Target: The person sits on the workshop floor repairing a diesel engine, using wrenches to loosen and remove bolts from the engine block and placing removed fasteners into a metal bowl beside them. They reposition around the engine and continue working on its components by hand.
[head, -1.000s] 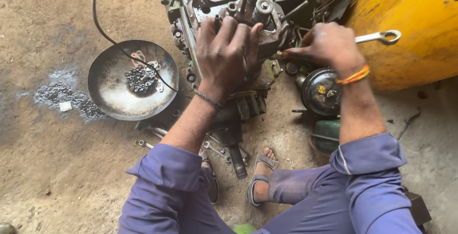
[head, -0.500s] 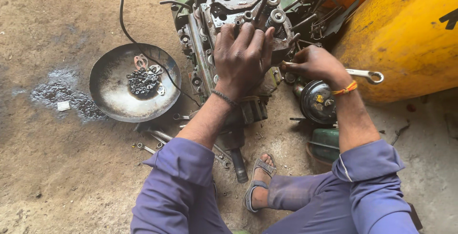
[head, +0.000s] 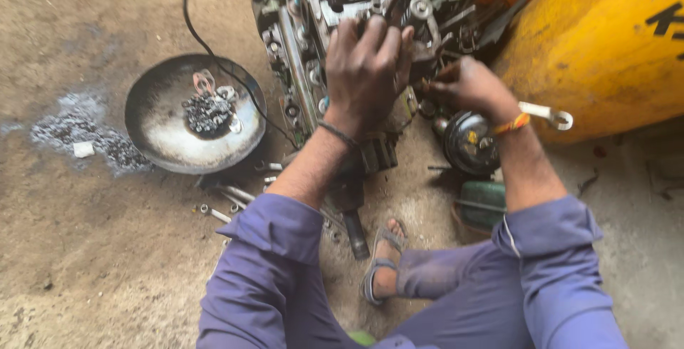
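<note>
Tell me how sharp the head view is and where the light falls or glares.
Head view: soft motion blur throughout, so the engine block under the left hand loses fine detail; flat daylight, weak shadows; the round metal pan shows a pale sheen on its lower rim; the yellow cylinder is brightly lit; the spanner in the right hand glints lightly.

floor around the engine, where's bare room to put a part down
Bare dirt lies left of the metal pan, beyond the grey powder patch. Crowded: loose bolts below the pan, and between engine and yellow cylinder.
</note>
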The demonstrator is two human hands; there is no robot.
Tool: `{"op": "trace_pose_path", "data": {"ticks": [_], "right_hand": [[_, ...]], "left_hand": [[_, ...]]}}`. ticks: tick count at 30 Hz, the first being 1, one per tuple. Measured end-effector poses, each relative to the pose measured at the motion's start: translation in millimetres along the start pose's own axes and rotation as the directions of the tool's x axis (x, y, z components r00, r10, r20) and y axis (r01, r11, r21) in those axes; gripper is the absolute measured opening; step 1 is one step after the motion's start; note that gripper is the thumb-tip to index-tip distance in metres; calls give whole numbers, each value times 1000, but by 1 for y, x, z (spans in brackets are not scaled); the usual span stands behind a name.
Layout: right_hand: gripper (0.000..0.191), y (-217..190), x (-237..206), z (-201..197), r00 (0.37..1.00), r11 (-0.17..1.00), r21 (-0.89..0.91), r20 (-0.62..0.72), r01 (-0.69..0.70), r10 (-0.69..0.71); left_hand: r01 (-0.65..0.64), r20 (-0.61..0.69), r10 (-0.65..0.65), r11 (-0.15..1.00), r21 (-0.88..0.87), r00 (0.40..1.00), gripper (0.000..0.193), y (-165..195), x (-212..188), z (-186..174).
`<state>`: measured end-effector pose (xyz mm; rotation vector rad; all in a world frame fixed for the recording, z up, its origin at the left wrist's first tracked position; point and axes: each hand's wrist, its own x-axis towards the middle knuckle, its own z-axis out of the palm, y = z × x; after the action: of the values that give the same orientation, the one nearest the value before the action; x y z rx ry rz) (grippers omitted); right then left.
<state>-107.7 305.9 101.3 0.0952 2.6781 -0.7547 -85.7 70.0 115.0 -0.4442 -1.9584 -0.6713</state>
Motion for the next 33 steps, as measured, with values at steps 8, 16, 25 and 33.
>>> {"op": "trace_pose_path", "data": {"ticks": [8, 16, 25, 33], "right_hand": [[33, 6, -7, 13, 1000, 974, 226, 8, 7, -9], [35, 11, -19, 41, 998, 878, 476, -7, -48, 59], [12, 15, -15, 81, 997, 544, 836, 64, -72, 34], [9, 18, -23, 77, 986, 387, 907, 156, -167, 58]], "left_hand": [[15, -39, -38, 887, -461, 999, 15, -12, -12, -15], [63, -33, -95, 846, -529, 995, 18, -16, -20, -16], [-20, -56, -6, 894, -448, 998, 18, -22, -29, -9], [66, -118, -117, 926, -371, 986, 41, -28, -47, 22]]}}
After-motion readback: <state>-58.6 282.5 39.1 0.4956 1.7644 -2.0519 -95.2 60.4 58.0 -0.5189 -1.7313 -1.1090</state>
